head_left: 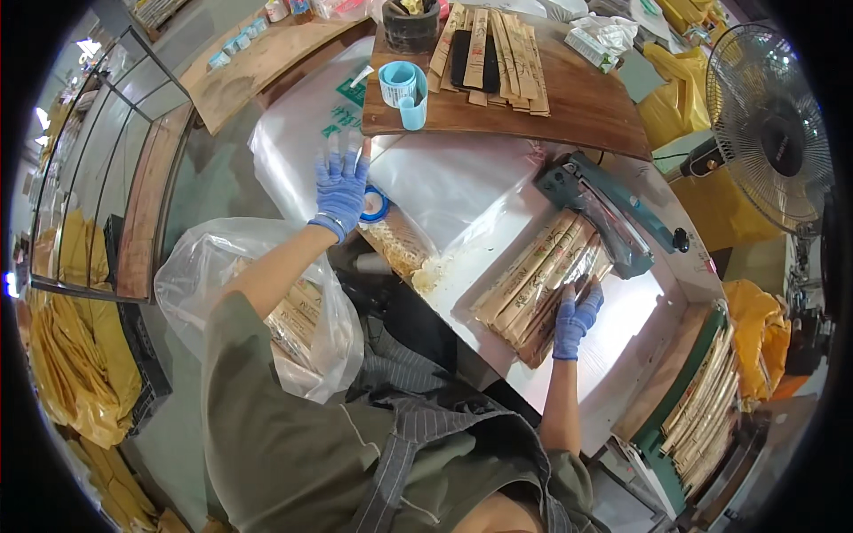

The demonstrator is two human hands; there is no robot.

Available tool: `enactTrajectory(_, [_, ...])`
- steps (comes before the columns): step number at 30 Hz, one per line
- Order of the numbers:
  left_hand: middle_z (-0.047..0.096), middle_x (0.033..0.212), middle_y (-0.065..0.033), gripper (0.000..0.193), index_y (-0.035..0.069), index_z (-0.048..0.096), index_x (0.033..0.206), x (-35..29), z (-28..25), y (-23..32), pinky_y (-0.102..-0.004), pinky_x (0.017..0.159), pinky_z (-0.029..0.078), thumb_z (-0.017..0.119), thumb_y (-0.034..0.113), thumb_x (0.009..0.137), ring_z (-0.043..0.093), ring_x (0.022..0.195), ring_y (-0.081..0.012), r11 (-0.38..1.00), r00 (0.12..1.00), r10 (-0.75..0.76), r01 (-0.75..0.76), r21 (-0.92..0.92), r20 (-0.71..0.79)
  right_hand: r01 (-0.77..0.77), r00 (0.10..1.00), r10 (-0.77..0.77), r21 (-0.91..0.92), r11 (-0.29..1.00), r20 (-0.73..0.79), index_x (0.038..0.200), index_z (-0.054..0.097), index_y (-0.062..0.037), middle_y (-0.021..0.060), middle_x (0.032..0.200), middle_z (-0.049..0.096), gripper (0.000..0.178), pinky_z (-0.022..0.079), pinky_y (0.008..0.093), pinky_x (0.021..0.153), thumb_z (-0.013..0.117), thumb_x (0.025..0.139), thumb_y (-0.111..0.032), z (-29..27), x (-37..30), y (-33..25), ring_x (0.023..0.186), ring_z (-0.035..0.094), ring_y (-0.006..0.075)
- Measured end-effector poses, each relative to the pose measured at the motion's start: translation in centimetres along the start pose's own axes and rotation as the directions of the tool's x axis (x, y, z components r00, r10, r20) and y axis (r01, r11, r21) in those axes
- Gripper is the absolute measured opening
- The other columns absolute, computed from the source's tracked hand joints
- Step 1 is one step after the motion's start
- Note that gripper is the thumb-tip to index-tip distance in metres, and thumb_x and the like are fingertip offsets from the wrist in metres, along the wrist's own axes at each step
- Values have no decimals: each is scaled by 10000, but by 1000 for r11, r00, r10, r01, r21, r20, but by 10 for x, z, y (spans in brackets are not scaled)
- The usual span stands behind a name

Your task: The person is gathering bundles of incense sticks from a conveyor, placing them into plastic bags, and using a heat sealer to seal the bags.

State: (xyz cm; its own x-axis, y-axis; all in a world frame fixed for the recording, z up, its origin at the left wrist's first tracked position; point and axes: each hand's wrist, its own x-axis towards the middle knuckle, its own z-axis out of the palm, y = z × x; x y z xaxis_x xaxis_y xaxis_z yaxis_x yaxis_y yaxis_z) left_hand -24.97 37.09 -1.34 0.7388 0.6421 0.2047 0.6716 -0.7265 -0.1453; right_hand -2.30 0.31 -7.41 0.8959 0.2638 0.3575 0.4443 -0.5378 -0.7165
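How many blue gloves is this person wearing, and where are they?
2. The left glove reaches over the clear plastic sheet beside a blue tape roll; the right glove rests on the bundle of wrapped chopsticks.

Person wearing an olive-green short-sleeved shirt, a grey striped apron, and 2 blue knitted gloves on the left hand (342, 186) and right hand (576, 318).
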Motion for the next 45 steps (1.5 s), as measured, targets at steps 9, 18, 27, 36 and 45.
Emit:
enactTrajectory(9, [407, 1271, -144, 651, 113, 391, 1297, 12, 1, 19, -486, 996, 251, 626, 206, 698, 350, 1204, -347, 972, 977, 83, -35, 233, -197, 1, 1000, -3, -156, 988, -15, 1223, 442, -9, 203, 1186, 440, 521, 354, 387, 951, 616, 778, -218, 6, -10, -10, 1086, 449, 348])
enactTrajectory(18, [551, 665, -164, 187, 81, 564, 717, 54, 0, 118, -427, 625, 438, 625, 257, 734, 533, 660, -368, 613, 892, 448, -356, -705, -61, 204, 973, -187, -129, 970, 132, 1098, 554, -62, 210, 1172, 447, 383, 366, 405, 923, 632, 745, -186, 11, -29, -67, 1069, 446, 381])
enactTrajectory(27, [554, 756, -201, 229, 36, 534, 809, 33, -44, 164, -434, 665, 425, 527, 264, 830, 528, 727, -385, 612, 935, 228, -354, -707, -271, 157, 987, -157, 318, 935, -28, 855, 570, 40, 160, 1030, 534, 122, 414, 338, 811, 591, 766, -41, 22, 9, -117, 936, 516, 286])
enactTrajectory(36, [508, 1185, -163, 296, 80, 611, 1002, 10, -71, 164, -431, 945, 340, 563, 267, 779, 432, 1110, -343, 817, 790, 483, -562, -130, -379, 105, 982, -165, 460, 882, 92, 766, 569, 34, 171, 1020, 513, 83, 391, 380, 840, 584, 716, -30, 11, -15, -144, 964, 480, 326])
enactTrajectory(45, [440, 1269, -150, 454, 127, 505, 1179, -10, -77, 177, -432, 697, 498, 572, 144, 730, 589, 842, -338, 755, 831, 556, -515, -405, -21, 317, 948, -318, -42, 947, -27, 1171, 435, -24, 254, 1296, 324, 691, 316, 434, 981, 729, 580, -227, 20, 60, -105, 1197, 336, 378])
